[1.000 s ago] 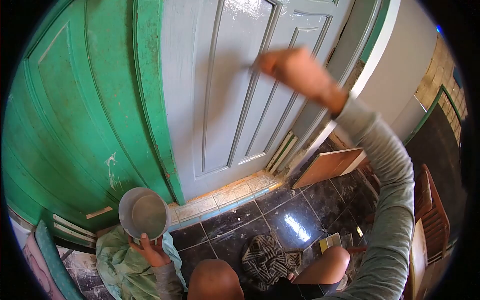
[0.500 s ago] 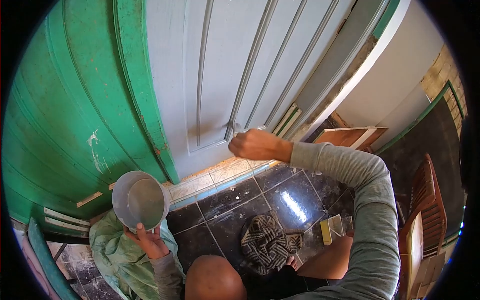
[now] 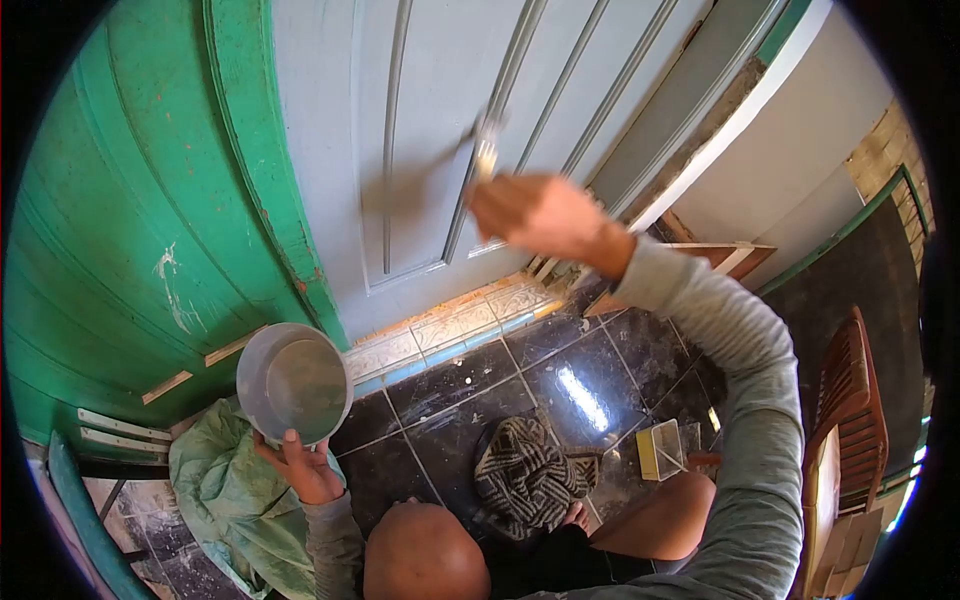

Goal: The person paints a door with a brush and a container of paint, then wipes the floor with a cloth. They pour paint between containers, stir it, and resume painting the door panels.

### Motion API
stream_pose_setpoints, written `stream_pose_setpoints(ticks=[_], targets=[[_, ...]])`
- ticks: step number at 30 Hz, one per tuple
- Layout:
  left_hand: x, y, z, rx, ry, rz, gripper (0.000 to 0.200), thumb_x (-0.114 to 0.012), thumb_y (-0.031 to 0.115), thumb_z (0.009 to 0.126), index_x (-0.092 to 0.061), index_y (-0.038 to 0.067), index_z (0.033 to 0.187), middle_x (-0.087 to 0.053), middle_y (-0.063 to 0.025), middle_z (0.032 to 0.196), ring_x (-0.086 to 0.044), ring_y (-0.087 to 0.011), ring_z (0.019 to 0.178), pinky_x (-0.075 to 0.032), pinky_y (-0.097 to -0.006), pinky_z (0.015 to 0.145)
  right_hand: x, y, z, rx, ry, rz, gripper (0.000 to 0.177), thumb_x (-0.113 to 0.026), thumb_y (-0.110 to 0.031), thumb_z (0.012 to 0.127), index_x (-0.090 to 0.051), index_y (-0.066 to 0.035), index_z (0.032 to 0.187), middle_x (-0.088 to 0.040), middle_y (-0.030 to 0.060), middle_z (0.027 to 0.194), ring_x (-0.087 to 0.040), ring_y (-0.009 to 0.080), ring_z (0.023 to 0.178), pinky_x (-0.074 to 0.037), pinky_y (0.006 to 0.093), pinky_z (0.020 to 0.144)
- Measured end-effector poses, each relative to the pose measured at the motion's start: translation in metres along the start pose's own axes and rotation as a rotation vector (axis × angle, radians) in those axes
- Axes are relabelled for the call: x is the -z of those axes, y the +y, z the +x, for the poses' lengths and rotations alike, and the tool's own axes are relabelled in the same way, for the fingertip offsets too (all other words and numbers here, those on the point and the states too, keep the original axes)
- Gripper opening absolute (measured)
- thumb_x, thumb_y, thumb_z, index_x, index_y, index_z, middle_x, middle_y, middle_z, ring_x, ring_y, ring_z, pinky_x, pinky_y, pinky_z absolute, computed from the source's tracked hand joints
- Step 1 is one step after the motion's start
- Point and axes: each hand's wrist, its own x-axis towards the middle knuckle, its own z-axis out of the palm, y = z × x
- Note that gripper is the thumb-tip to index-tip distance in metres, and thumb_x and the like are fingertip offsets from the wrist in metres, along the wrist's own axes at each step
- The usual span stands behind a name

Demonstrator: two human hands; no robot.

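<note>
— Up it's gone again: half a second ago that right hand (image 3: 540,215) was low, down by the bottom of the panel, and now it sits just above the middle of the frame.

— With the paintbrush (image 3: 487,148)?

— Yes, fist closed round the handle, bristles blurred and pressed to the raised moulding of the grey door (image 3: 430,90). By my reckoning the stroke runs along that moulding, so the painting is in full swing, not finishing.

— And the left hand (image 3: 300,468)?

— Hardly stirred. Lower left, fingers cupped under a round grey paint pot (image 3: 293,383), thumb hooked over the rim, mouth tilted toward the camera. I can't tell how much is in it.

— What's around?

— Behind the pot, filling the left of the frame, the old green door leaf (image 3: 120,200), scuffed and chipped. Under the left arm, a crumpled green cloth (image 3: 225,490). A pale patterned tile threshold (image 3: 440,335) runs under the grey door. On the dark glossy floor, a striped cloth (image 3: 525,478) by the knees, and to its right a small yellow box (image 3: 660,450). A wooden chair (image 3: 855,410) stands at the far right edge.
</note>
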Motion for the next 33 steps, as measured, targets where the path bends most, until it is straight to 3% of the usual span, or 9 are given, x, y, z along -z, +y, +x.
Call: stream_pose_setpoints(ticks=[4, 8, 11, 15, 21, 24, 27, 30, 33], targets=[[0.001, -0.017, -0.005, 0.033, -0.062, -0.015, 0.081, -0.073, 0.027, 0.083, -0.023, 0.017, 0.146, -0.038, -0.0099, 0.141, -0.047, -0.0270, 0.122, -0.050, -0.0411, 0.087, 0.011, -0.038, -0.009, -0.127, 0.006, 0.411, 0.010, -0.069, -0.011, 0.082, -0.063, -0.007, 0.088, -0.055, 0.0033, 0.070, -0.058, 0.0145, 0.059, -0.049, 0.0312, 0.048], [-0.006, -0.036, -0.013, 0.105, -0.218, 0.039, 0.086, -0.078, 0.018, 0.080, -0.023, 0.016, 0.145, -0.041, -0.0119, 0.136, -0.049, -0.0232, 0.120, -0.049, -0.0364, 0.089, 0.070, -0.062, -0.004, -0.758, 0.142, 0.997, 0.019, -0.070, -0.020, 0.085, -0.071, -0.005, 0.097, -0.069, 0.0086, 0.078, -0.068, 0.0223, 0.064, -0.055, 0.0298, 0.060], [-0.010, -0.057, -0.012, 0.079, -0.362, 0.119, 0.090, -0.080, 0.014, 0.077, -0.022, 0.015, 0.145, -0.044, -0.0132, 0.131, -0.050, -0.0237, 0.119, -0.048, -0.0354, 0.094, 0.072, -0.104, -0.020, -0.497, -0.014, 1.186, 0.018, -0.072, -0.021, 0.084, -0.071, -0.007, 0.096, -0.069, 0.0085, 0.078, -0.067, 0.0229, 0.064, -0.054, 0.0314, 0.058], [-0.028, -0.065, -0.027, 0.057, -0.440, 0.123, 0.093, -0.081, 0.013, 0.076, -0.019, 0.014, 0.145, -0.046, -0.0137, 0.125, -0.054, -0.0255, 0.116, -0.047, -0.0361, 0.097, 0.058, -0.152, -0.028, -0.263, -0.185, 0.921, 0.014, -0.067, -0.023, 0.085, -0.066, -0.009, 0.089, -0.064, 0.0059, 0.072, -0.064, 0.0213, 0.061, -0.052, 0.0355, 0.052], [-0.033, -0.068, -0.036, 0.053, -0.446, 0.184, 0.095, -0.082, 0.016, 0.075, -0.018, 0.014, 0.145, -0.047, -0.0145, 0.123, -0.055, -0.0262, 0.114, -0.049, -0.0388, 0.096, 0.048, -0.162, -0.027, -0.271, -0.231, 1.139, 0.014, -0.069, -0.019, 0.083, -0.068, -0.006, 0.087, -0.068, 0.0099, 0.072, -0.066, 0.0257, 0.061, -0.053, 0.0372, 0.055], [-0.030, -0.069, -0.036, 0.053, -0.404, 0.178, 0.089, -0.081, 0.017, 0.077, -0.023, 0.014, 0.144, -0.048, -0.0153, 0.126, -0.050, -0.0240, 0.117, -0.041, -0.0383, 0.101, 0.060, -0.138, -0.032, -0.513, -0.150, 1.241, 0.015, -0.069, -0.017, 0.083, -0.070, -0.005, 0.092, -0.070, 0.0121, 0.074, -0.067, 0.0289, 0.061, -0.055, 0.0372, 0.058], [-0.029, -0.067, -0.030, 0.016, -0.372, 0.190, 0.095, -0.082, 0.014, 0.075, -0.018, 0.013, 0.145, -0.047, -0.0121, 0.117, -0.055, -0.0239, 0.110, -0.048, -0.0395, 0.095, 0.070, -0.126, -0.045, -0.943, -0.231, 1.400, 0.016, -0.064, -0.013, 0.090, -0.072, -0.002, 0.097, -0.068, 0.0085, 0.070, -0.065, 0.0143, 0.060, -0.050, 0.0288, 0.055], [-0.025, -0.069, -0.027, 0.031, -0.356, 0.190, 0.091, -0.079, 0.010, 0.077, -0.019, 0.013, 0.145, -0.047, -0.0112, 0.115, -0.055, -0.0224, 0.109, -0.047, -0.0375, 0.096, 0.059, -0.140, -0.064, -1.332, 0.012, 1.642, 0.019, -0.060, -0.013, 0.095, -0.071, 0.002, 0.097, -0.067, 0.0051, 0.071, -0.062, 0.0090, 0.064, -0.047, 0.0259, 0.057], [-0.023, -0.071, -0.027, 0.052, -0.340, 0.173, 0.090, -0.078, 0.009, 0.078, -0.019, 0.013, 0.145, -0.047, -0.0115, 0.116, -0.054, -0.0215, 0.109, -0.046, -0.0358, 0.096, 0.050, -0.148, -0.076, -1.422, 0.017, 1.628, 0.020, -0.060, -0.013, 0.096, -0.070, 0.005, 0.095, -0.068, 0.0046, 0.075, -0.064, 0.0100, 0.066, -0.047, 0.0254, 0.059]])
